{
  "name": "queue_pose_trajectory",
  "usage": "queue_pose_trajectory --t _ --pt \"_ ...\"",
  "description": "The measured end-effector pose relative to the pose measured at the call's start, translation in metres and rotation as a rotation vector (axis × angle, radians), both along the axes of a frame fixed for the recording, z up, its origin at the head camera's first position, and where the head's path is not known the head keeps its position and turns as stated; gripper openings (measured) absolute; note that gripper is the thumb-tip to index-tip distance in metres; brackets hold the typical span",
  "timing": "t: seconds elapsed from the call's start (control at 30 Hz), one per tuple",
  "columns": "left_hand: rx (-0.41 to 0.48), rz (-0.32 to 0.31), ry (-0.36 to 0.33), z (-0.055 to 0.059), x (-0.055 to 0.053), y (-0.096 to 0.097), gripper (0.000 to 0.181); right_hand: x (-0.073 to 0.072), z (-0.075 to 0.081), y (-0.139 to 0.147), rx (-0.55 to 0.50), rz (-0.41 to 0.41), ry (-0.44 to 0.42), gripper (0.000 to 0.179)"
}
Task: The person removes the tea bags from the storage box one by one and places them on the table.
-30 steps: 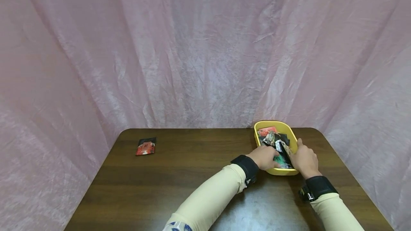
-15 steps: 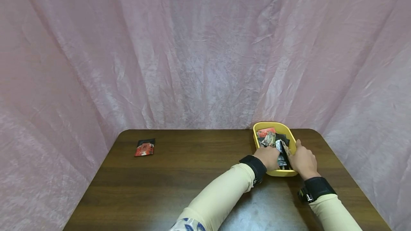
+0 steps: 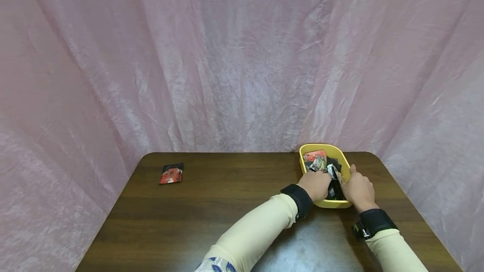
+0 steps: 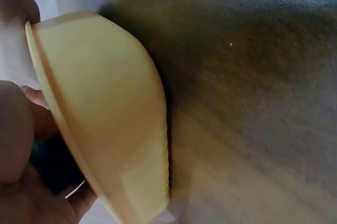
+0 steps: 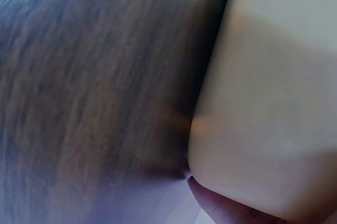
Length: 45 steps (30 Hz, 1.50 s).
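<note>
A yellow plastic basket (image 3: pixel 332 205) stands at the far right of the table, packets inside it. My left hand (image 3: pixel 315 185) reaches over its near left rim. In the left wrist view a dark packet (image 4: pixel 55 163) lies between the thumb and fingers of that hand; the fingertips are hidden from the head view. At the opposite side, my right hand (image 3: pixel 358 189) grips the basket's right rim, one finger (image 5: pixel 226 205) showing against the outer wall in the right wrist view. A red packet (image 3: pixel 314 155), a patterned packet (image 3: pixel 319 163) and black packets (image 3: pixel 333 190) show in the basket.
One black and red packet (image 3: pixel 172 173) lies alone at the table's far left. The brown wooden table (image 3: pixel 211 179) ends at the back against a pink curtain (image 3: pixel 242 74).
My left hand has moved right and deeper into the basket. The green packet seen near its fingers is now out of sight, with black showing there. The right hand has hardly moved.
</note>
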State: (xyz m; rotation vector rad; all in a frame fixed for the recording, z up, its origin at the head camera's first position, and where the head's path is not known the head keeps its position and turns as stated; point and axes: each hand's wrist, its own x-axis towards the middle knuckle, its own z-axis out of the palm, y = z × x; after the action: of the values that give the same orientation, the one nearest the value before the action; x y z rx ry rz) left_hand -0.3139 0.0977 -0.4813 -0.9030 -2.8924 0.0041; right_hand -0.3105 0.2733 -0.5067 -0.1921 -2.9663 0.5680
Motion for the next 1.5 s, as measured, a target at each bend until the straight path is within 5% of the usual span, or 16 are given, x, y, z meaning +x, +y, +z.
queue_pose_trajectory --t 0.5,0.7,0.87,1.23,1.5 --pt "0.121 -0.065 0.1 0.041 0.008 -0.031 0.015 -0.003 0.008 0.002 0.019 0.017 -0.007 0.078" --pt "0.153 -0.051 0.202 0.051 0.013 -0.079 0.022 -0.004 0.006 -0.001 0.02 0.021 0.006 0.073" --pt "0.267 0.017 0.226 0.038 0.016 -0.135 0.035 -0.005 0.006 -0.005 0.016 0.018 -0.013 0.073" --pt "0.244 0.33 -0.085 -0.008 0.021 -0.264 0.047 -0.001 0.003 -0.008 0.009 -0.012 -0.045 0.077" --pt "0.178 0.52 -0.291 -0.02 0.03 -0.319 0.056 0.001 0.003 -0.003 0.004 -0.019 -0.054 0.078"
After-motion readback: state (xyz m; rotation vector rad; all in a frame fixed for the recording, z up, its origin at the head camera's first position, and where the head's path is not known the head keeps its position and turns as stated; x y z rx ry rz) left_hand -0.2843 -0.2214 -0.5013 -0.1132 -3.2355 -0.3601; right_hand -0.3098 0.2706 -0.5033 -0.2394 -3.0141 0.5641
